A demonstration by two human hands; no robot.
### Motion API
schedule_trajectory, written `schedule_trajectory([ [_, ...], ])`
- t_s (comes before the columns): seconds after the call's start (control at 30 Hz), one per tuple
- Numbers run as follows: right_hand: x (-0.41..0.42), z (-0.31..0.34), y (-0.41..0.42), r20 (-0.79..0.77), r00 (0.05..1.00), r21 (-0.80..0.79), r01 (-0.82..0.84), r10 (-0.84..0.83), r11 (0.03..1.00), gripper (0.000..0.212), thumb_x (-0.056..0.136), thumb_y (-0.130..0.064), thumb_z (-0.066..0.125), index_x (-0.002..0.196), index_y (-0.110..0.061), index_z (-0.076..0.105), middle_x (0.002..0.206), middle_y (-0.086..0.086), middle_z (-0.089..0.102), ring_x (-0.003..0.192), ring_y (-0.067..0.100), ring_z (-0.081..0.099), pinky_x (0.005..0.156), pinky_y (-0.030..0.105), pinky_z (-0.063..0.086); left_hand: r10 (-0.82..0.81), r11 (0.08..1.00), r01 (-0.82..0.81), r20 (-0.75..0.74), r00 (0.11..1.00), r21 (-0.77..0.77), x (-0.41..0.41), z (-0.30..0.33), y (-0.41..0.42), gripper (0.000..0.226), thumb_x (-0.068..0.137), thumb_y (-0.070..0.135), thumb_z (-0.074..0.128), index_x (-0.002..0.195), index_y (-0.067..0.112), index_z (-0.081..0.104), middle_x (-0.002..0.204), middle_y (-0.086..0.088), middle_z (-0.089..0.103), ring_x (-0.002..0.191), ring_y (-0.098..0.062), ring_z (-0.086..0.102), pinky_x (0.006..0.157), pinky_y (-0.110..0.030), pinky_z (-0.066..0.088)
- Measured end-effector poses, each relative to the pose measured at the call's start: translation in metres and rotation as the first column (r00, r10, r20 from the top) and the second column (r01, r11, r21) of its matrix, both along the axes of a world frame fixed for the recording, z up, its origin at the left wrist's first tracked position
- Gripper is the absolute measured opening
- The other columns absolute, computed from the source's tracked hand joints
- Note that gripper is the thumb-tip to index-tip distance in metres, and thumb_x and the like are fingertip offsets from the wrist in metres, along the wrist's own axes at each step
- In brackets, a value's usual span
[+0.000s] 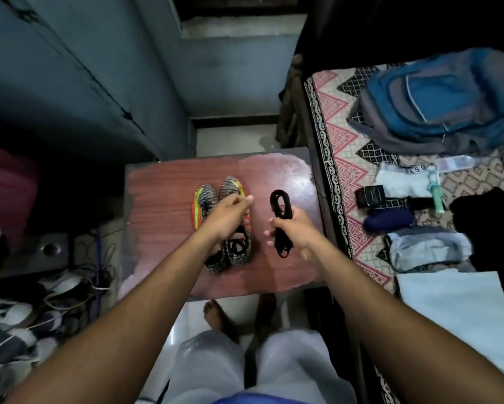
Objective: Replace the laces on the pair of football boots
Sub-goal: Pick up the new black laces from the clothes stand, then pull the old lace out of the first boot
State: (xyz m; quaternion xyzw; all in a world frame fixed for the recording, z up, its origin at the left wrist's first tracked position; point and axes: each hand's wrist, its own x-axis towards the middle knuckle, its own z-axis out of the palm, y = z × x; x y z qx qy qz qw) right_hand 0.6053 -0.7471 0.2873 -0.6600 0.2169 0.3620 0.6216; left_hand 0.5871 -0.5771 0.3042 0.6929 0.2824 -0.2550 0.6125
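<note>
Our left hand [230, 212] is covering the right boot's [235, 249] middle; whatever its fingertips are pinching is hiding beneath them.

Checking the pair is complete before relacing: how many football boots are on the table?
2. Both stand side by side on the red-brown table: the left boot, and the right boot partly under the left hand. None seems hidden.
</note>
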Motion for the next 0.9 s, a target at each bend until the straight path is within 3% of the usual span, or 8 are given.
schedule_trajectory([
  [0.1, 0.021, -0.011, -0.011, 0.073, 0.997, -0.071, 0.023, -0.018, 0.997, 0.02, 0.097, 0.005, 0.061, 0.114, -0.005, 0.057, 0.093, 0.014, 0.063, 0.071, 0.026, 0.072, 0.058, 0.042, 0.063, -0.067, 0.997, 0.066, 0.041, 0.997, 0.042, -0.003, -0.028, 0.002, 0.016, 0.105, 0.04, 0.055, 0.103, 0.026, 0.062, 0.102, 0.003, 0.067, 0.089, -0.015, 0.067, 0.078, -0.034, 0.051],
  [0.23, 0.06, -0.037, -0.016, 0.138, 0.99, -0.102, 0.024, -0.01, 0.995, 0.025, 0.093, -0.01, 0.073, 0.113, -0.007, 0.058, 0.102, 0.014, 0.069, 0.085, 0.03, 0.076, 0.074, 0.053, 0.064, -0.13, 0.989, 0.116, 0.159, 0.979, 0.096, 0.006, -0.066, 0.014, 0.011, 0.102, 0.041, 0.06, 0.109, 0.032, 0.063, 0.093, 0.008, 0.065, 0.093, -0.018, 0.068, 0.083, -0.035, 0.051],
  [0.33, 0.069, -0.088, -0.024, 0.03, 0.996, -0.358, -0.073, 0.09, 0.931, 0.083, 0.076, -0.053, 0.083, 0.138, -0.014, 0.045, 0.133, 0.006, 0.059, 0.118, 0.028, 0.063, 0.098, 0.047, 0.054, -0.21, 0.955, 0.153, 0.213, 0.954, 0.254, 0.016, -0.097, 0.025, 0.021, 0.1, 0.038, 0.063, 0.118, 0.026, 0.063, 0.105, 0.006, 0.067, 0.099, -0.016, 0.066, 0.088, -0.033, 0.051],
  [0.37, 0.064, -0.106, -0.027, 0.021, 0.996, -0.451, -0.066, 0.085, 0.89, 0.094, 0.074, -0.057, 0.082, 0.146, -0.013, 0.039, 0.144, 0.008, 0.053, 0.127, 0.03, 0.056, 0.104, 0.044, 0.049, -0.209, 0.945, 0.132, 0.238, 0.949, 0.3, 0.015, -0.105, 0.03, 0.022, 0.1, 0.035, 0.064, 0.118, 0.023, 0.063, 0.11, 0.003, 0.067, 0.099, -0.015, 0.066, 0.092, -0.034, 0.054],
  [0.5, 0.02, -0.152, -0.022, 0.196, 0.976, -0.571, 0.036, 0.093, 0.82, 0.06, 0.09, -0.031, 0.073, 0.14, -0.012, 0.045, 0.137, 0.01, 0.05, 0.122, 0.03, 0.056, 0.104, 0.042, 0.046, -0.266, 0.864, 0.035, 0.396, 0.879, 0.502, -0.002, -0.141, 0.058, 0.021, 0.101, 0.033, 0.061, 0.121, 0.027, 0.063, 0.122, 0.006, 0.064, 0.11, -0.013, 0.062, 0.1, -0.045, 0.053],
  [0.6, -0.014, -0.165, 0.003, 0.419, 0.885, -0.53, 0.054, 0.206, 0.847, 0.042, 0.092, -0.018, 0.07, 0.131, -0.019, 0.053, 0.12, -0.001, 0.05, 0.107, 0.02, 0.061, 0.097, 0.038, 0.053, -0.199, 0.811, -0.161, 0.525, 0.828, 0.562, -0.024, -0.159, 0.084, 0.024, 0.103, 0.02, 0.058, 0.126, 0.024, 0.062, 0.123, 0.003, 0.059, 0.115, -0.014, 0.055, 0.102, -0.043, 0.047],
  [0.73, -0.025, -0.191, 0.029, 0.594, 0.697, -0.497, -0.075, 0.401, 0.865, 0.032, 0.099, -0.021, 0.053, 0.131, -0.017, 0.055, 0.124, -0.004, 0.053, 0.114, 0.012, 0.057, 0.101, 0.034, 0.052, 0.015, 0.817, -0.341, 0.574, 0.819, 0.465, -0.048, -0.204, 0.118, 0.034, 0.102, 0.029, 0.047, 0.135, 0.031, 0.054, 0.134, 0.002, 0.053, 0.124, -0.016, 0.053, 0.107, -0.04, 0.044],
  [0.9, -0.039, -0.265, 0.04, 0.732, 0.422, -0.583, -0.019, 0.535, 0.812, 0.043, 0.093, 0.0, 0.051, 0.135, -0.011, 0.057, 0.127, 0.002, 0.057, 0.117, 0.021, 0.056, 0.103, 0.036, 0.048, -0.152, 0.765, -0.3, 0.612, 0.776, 0.57, -0.073, -0.281, 0.122, 0.042, 0.102, 0.019, 0.041, 0.14, 0.012, 0.056, 0.146, -0.008, 0.053, 0.135, -0.02, 0.047, 0.114, -0.018, 0.03],
])
